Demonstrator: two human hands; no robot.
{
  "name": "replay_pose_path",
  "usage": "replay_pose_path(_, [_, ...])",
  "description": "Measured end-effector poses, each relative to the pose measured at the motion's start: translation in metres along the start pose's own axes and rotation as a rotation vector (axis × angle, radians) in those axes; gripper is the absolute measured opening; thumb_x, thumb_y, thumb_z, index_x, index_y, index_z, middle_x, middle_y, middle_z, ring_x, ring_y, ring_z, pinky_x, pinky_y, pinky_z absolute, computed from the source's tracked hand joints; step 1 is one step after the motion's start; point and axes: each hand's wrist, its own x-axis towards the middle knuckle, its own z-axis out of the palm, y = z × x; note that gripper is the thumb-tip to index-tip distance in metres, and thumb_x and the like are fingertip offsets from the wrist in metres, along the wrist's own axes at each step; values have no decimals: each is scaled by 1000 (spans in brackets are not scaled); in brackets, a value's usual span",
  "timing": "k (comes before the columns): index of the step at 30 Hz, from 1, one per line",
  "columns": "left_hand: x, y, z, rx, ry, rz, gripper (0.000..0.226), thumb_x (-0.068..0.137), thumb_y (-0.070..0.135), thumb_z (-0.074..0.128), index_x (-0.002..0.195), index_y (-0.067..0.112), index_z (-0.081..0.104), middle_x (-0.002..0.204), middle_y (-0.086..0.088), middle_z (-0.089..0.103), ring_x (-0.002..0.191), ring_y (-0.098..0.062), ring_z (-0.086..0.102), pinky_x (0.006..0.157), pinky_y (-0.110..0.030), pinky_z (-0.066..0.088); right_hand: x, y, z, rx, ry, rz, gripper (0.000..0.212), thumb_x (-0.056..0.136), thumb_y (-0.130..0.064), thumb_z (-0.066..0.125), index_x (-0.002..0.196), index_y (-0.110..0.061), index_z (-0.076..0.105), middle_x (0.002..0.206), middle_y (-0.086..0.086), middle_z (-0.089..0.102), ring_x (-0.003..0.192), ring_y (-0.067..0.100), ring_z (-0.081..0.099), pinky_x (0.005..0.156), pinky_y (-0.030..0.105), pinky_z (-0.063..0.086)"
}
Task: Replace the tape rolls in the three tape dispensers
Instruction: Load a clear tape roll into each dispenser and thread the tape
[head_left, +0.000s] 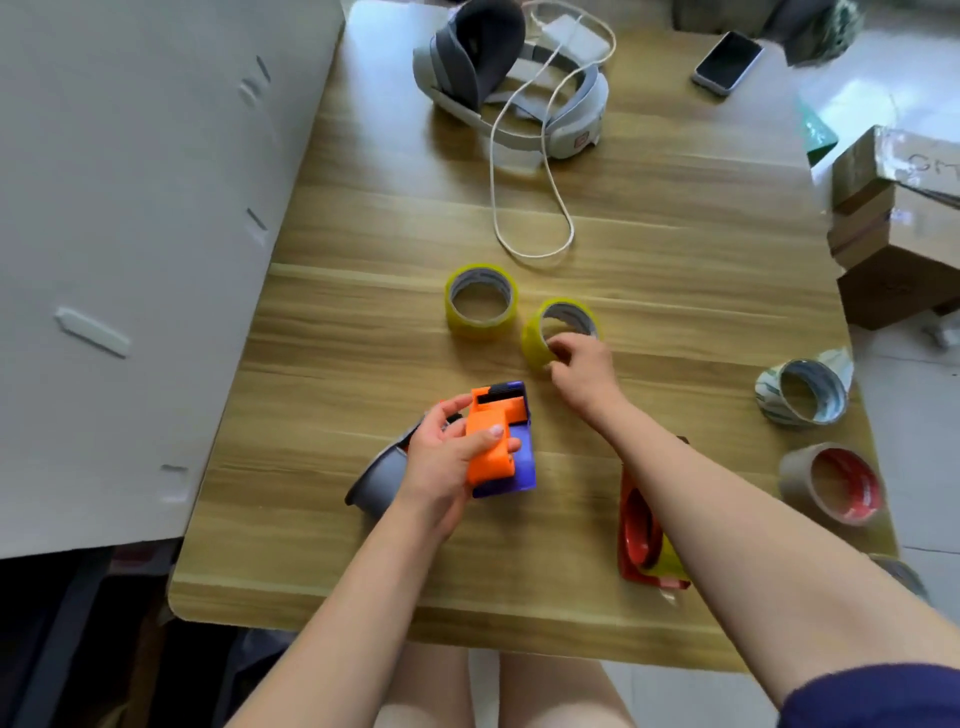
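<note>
left hand gripping orange dispenser, right hand pinching yellow roll

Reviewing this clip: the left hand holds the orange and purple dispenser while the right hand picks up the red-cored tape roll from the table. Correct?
Not quite. In the head view the right hand grips a yellow tape roll, not the red-cored roll, which sits untouched near the table's right edge. The left hand does hold the orange and purple dispenser.

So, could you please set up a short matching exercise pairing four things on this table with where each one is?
Things:
1. orange and purple dispenser
2. tilted yellow roll
3. red dispenser
4. phone

Places:
A. far right of the table
B. under the right forearm
C. in the left hand
D. at the right hand's fingertips

Pairs: 1-C, 2-D, 3-B, 4-A
</note>
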Motion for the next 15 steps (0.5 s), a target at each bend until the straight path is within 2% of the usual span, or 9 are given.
replay_pose_path(2, [-1,4,2,24,43,8,46,80,-14,56,120,7,45,96,-16,64,55,-21,69,58,-35,58,-20,1,-15,374,17,166,21,73,8,69,91,0,66,84,10,64,80,13,57,64,8,40])
replay_pose_path(3, [-2,5,4,43,66,15,47,80,-14,57,120,7,46,95,-16,64,55,-21,69,60,-36,58,-32,0,-22,547,1,235,22,71,12,69,83,-6,63,76,4,60,70,6,56,61,5,41])
replay_pose_path(5, [-2,7,9,94,82,57,48,79,-14,58,121,6,46,91,-15,66,57,-20,69,61,-35,58,-55,-3,-33,767,-70,295,34,69,18,66,72,-14,56,69,-2,59,56,-6,56,65,11,45])
replay_pose_path(8, [-4,12,17,177,98,156,51,76,-15,61,119,8,47,91,-12,68,65,-17,70,65,-33,57,-83,-6,-44,953,-167,304,37,69,23,61,68,-13,55,59,-7,67,58,0,61,67,17,49])
replay_pose_path(11, [-6,16,21,180,110,213,53,76,-13,64,118,12,45,97,-16,67,74,-20,70,77,-43,55,-101,-11,-51,1080,-199,272,37,68,24,60,68,-13,58,65,-6,70,67,8,63,70,19,51])
replay_pose_path(13, [-6,17,23,144,95,213,51,77,-15,62,116,12,43,99,-18,66,70,-17,71,79,-45,54,-109,-14,-53,1116,-191,256,35,69,23,60,70,-11,60,68,-5,71,68,8,63,70,19,52])
replay_pose_path(15, [-6,18,24,156,67,223,50,77,-15,60,115,13,44,102,-20,64,72,-22,70,79,-46,54,-115,-20,-56,1170,-179,247,27,74,18,59,79,-9,62,72,-4,73,70,8,66,70,18,53])
